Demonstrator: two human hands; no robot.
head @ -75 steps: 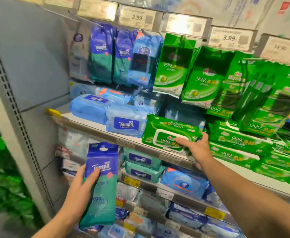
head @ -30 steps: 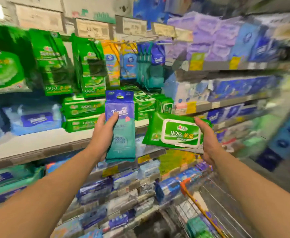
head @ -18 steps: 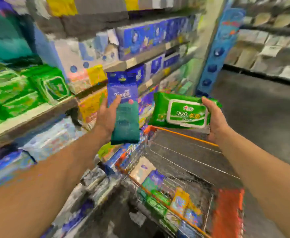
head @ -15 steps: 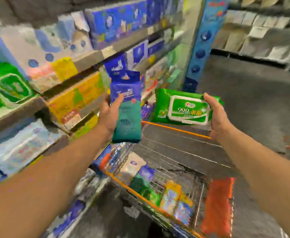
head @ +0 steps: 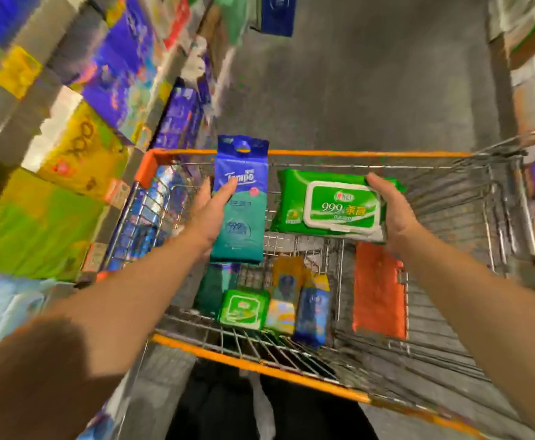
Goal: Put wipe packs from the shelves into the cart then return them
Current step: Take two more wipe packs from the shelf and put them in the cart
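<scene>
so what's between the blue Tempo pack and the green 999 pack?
Head view: nothing; a narrow gap, cart wire behind, between Tempo pack and 999 pack.

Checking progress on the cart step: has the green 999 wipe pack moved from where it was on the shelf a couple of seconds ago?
Yes. The green 999 pack has left the shelf edge and is now held by the right hand over the cart.

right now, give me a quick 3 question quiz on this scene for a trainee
1. True or false: the left hand holds the blue and teal pack.
2. What does the right hand hold? A) a green pack B) an orange box C) nothing
3. Fill in: both packs are held above the ____.

Key:
1. True.
2. A, the green pack.
3. Cart; other packs already lie in its basket.
</scene>
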